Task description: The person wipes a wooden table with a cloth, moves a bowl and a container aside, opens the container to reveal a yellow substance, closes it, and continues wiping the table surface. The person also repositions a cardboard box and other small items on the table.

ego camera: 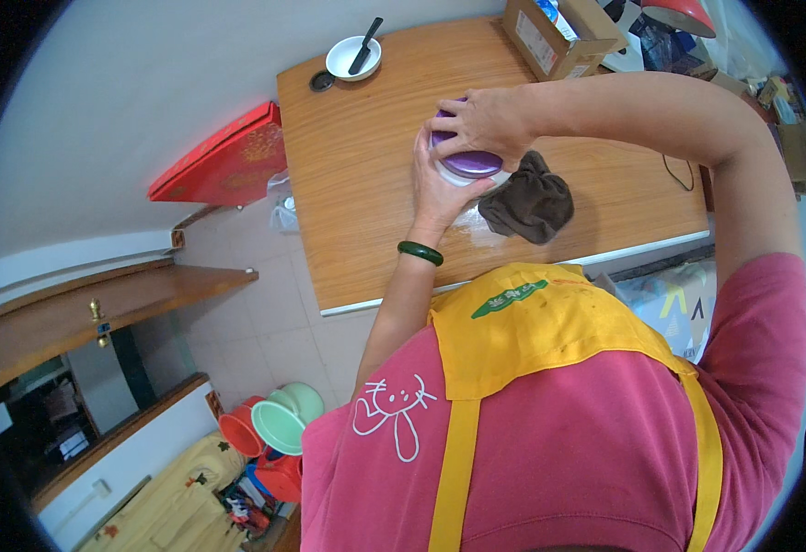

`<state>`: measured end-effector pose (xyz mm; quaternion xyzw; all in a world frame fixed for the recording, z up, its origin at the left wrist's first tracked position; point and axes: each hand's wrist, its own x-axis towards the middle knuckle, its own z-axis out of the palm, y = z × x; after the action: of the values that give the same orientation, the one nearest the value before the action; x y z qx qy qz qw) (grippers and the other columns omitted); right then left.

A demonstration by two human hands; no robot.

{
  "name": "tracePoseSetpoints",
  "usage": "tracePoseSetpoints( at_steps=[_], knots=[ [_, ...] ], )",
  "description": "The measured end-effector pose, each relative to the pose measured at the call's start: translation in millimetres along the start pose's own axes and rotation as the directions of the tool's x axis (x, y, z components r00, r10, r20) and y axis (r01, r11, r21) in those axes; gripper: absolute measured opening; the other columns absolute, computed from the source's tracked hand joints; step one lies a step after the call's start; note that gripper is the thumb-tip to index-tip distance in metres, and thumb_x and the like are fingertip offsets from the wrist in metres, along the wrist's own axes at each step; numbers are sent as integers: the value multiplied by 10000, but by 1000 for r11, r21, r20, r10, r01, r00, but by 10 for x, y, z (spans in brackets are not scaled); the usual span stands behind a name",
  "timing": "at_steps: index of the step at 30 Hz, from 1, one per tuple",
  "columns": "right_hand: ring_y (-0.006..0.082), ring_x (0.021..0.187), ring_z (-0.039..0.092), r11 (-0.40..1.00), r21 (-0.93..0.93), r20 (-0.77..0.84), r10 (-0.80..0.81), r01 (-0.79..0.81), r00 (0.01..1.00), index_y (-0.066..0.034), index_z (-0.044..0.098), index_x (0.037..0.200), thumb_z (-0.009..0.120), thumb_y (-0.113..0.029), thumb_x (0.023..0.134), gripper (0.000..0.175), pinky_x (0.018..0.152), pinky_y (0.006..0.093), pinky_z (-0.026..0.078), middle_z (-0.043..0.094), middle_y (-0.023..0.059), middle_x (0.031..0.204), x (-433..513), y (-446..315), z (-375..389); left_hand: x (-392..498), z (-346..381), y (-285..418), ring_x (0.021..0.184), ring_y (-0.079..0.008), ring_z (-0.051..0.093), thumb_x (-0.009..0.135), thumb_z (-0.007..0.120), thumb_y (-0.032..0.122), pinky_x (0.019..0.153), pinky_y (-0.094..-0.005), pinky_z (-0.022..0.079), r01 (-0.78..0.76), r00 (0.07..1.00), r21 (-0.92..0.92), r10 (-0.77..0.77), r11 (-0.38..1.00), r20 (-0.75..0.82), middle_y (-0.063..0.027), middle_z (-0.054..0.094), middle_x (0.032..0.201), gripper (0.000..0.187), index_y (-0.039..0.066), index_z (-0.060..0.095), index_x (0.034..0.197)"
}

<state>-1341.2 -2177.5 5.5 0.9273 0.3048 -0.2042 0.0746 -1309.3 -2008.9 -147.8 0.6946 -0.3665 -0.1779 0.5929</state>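
My left hand, with a dark green bangle on its wrist, holds the side of a round whitish container. On top of the container is a shiny purple lid. My right hand grips the lid from above, its fingers spread across it and hiding much of it. I cannot tell whether the lid is tight or loose. A crumpled dark brown cloth lies on the wooden table, close beside the container on the near right.
At the table's far left stand a white bowl with a black-handled utensil across it and a small black round lid. An open cardboard box sits at the far right. A red box leans by the left edge.
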Motion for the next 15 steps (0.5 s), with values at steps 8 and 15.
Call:
tracePoseSetpoints(
  at_steps=[8, 15],
  knots=[
    [375, 1435, 335, 992, -104, -129, -79, 66, 988, -323, 381, 1448, 936, -275, 572, 1038, 1091, 582, 393, 373, 98, 1510, -481, 21, -101, -11, 24, -77, 1376, -307, 432, 550, 992, 260, 1154, -423, 373, -59, 998, -14, 59, 998, -14, -189, 400, 1486, 1280, 22, 195, 1523],
    [361, 1457, 310, 854, 495, -415, 396, -162, 819, -195, 257, 1557, 841, -150, 622, 1104, 1149, 469, 366, 270, 130, 1586, -1065, 149, 202, -8, 67, -125, 1353, -363, 419, 499, 990, 242, 1155, -447, 340, 7, 999, -158, -13, 987, -34, -220, 401, 1447, 1275, -3, 240, 1500]
  ],
)
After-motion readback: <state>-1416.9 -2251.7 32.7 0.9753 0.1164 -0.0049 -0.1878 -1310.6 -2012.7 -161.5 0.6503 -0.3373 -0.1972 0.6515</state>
